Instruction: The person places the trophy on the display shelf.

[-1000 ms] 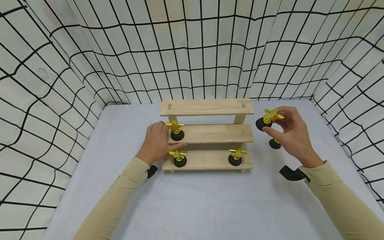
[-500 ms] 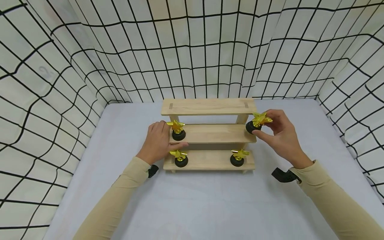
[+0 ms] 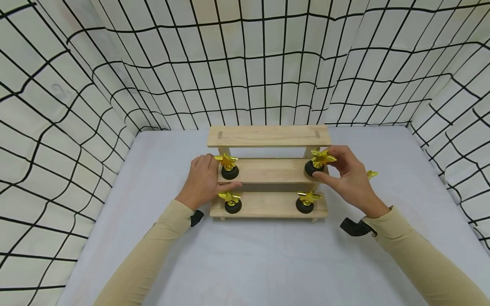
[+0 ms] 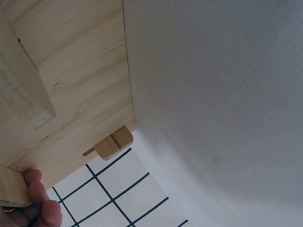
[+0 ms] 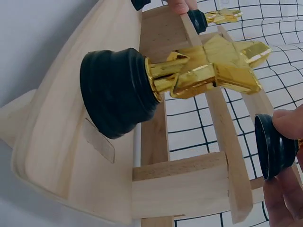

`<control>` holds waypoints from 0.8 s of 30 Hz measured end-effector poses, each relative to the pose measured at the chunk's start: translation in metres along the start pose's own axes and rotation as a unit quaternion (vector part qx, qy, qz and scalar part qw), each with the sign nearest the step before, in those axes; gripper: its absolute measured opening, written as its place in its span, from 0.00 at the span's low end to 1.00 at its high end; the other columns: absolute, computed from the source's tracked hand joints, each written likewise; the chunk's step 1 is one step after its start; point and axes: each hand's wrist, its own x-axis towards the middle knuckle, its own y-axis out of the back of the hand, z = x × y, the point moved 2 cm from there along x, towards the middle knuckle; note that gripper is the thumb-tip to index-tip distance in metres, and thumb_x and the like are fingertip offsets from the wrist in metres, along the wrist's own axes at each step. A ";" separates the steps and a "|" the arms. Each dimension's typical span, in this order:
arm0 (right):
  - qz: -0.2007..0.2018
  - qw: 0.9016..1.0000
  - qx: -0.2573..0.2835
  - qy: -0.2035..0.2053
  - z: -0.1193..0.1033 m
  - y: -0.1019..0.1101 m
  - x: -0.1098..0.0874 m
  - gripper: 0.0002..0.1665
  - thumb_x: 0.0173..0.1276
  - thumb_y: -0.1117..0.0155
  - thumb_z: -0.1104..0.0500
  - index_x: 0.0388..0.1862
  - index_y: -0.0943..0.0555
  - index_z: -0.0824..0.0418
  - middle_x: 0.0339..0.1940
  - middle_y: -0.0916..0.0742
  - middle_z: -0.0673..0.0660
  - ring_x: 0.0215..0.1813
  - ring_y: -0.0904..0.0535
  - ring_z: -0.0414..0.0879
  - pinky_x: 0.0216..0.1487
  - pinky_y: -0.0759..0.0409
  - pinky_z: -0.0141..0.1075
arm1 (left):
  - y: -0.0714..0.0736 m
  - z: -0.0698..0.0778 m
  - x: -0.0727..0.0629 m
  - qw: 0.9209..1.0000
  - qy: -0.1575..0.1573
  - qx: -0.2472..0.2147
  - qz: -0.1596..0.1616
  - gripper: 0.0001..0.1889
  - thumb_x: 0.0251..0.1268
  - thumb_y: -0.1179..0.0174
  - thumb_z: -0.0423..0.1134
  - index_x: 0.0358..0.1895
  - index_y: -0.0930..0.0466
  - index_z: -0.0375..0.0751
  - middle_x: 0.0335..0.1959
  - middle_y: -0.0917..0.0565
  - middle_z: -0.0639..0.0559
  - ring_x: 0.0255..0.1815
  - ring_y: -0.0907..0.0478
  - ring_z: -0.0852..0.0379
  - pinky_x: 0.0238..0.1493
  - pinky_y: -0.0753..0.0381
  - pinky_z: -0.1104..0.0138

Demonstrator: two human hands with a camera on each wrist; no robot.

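My left hand (image 3: 200,180) grips the left end of the middle board of a three-step wooden stand (image 3: 275,171). Its fingers (image 4: 39,194) curl round the board edge in the left wrist view. Beside that hand stands a gold star trophy (image 3: 229,169) with a black base. My right hand (image 3: 351,182) pinches another star trophy (image 5: 274,146) by its base, at the right end of the middle board; I cannot tell whether the base touches the wood. On the lowest board stand a left trophy (image 3: 232,204) and a right trophy (image 3: 305,205), both upright.
One more gold star (image 3: 371,174) shows behind my right hand, the rest of it hidden. The top board (image 3: 268,136) is at the back of the stand. A white-covered table (image 3: 260,259) lies below, with black netting (image 3: 264,59) over pale walls around it.
My right hand has moved left with its trophy, from beside the stand to the right end of the middle board. The left hand keeps its grip on the stand.
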 end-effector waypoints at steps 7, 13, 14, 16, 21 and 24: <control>-0.009 1.000 0.009 0.009 0.005 -0.007 0.000 0.36 0.52 0.24 0.81 0.59 0.29 0.72 0.57 0.22 0.38 0.60 0.21 0.29 0.62 0.23 0.19 | 0.000 0.000 0.000 1.000 -0.002 -0.001 0.002 0.55 0.51 0.72 0.91 0.39 0.28 0.35 0.34 0.30 0.46 0.40 0.31 0.47 0.58 0.32 0.49; -0.017 1.000 0.017 0.015 0.009 -0.012 0.001 0.36 0.51 0.24 0.81 0.58 0.29 0.72 0.56 0.21 0.38 0.59 0.21 0.30 0.60 0.22 0.20 | 0.000 -0.001 0.001 1.000 0.005 -0.003 -0.005 0.56 0.51 0.71 0.92 0.39 0.28 0.35 0.34 0.30 0.46 0.40 0.31 0.46 0.58 0.32 0.49; -0.017 1.000 0.014 0.015 0.009 -0.012 0.001 0.36 0.51 0.23 0.81 0.58 0.29 0.72 0.56 0.21 0.38 0.59 0.21 0.30 0.60 0.22 0.20 | 0.000 -0.001 0.001 1.000 0.007 -0.004 -0.007 0.56 0.50 0.71 0.92 0.39 0.28 0.35 0.34 0.30 0.46 0.41 0.31 0.46 0.58 0.32 0.49; -0.019 1.000 0.008 0.015 0.009 -0.013 0.002 0.37 0.52 0.23 0.80 0.59 0.29 0.71 0.55 0.21 0.38 0.58 0.21 0.30 0.59 0.22 0.19 | -0.001 -0.001 0.001 1.000 0.008 -0.002 -0.009 0.57 0.50 0.71 0.92 0.40 0.28 0.34 0.34 0.29 0.45 0.41 0.31 0.46 0.58 0.32 0.49; -0.022 1.000 -0.014 0.006 0.008 -0.015 0.002 0.36 0.54 0.23 0.78 0.60 0.29 0.70 0.55 0.22 0.36 0.57 0.22 0.29 0.57 0.23 0.17 | -0.001 -0.001 0.001 1.000 0.005 0.001 -0.007 0.56 0.51 0.70 0.91 0.40 0.28 0.34 0.34 0.29 0.45 0.41 0.31 0.46 0.58 0.32 0.49; -0.022 1.000 -0.022 -0.003 0.008 -0.016 0.002 0.36 0.54 0.22 0.77 0.60 0.29 0.69 0.56 0.23 0.36 0.57 0.23 0.27 0.57 0.24 0.17 | -0.001 -0.001 0.001 1.000 0.000 -0.001 -0.002 0.55 0.52 0.68 0.91 0.40 0.28 0.35 0.34 0.29 0.45 0.41 0.30 0.46 0.57 0.32 0.50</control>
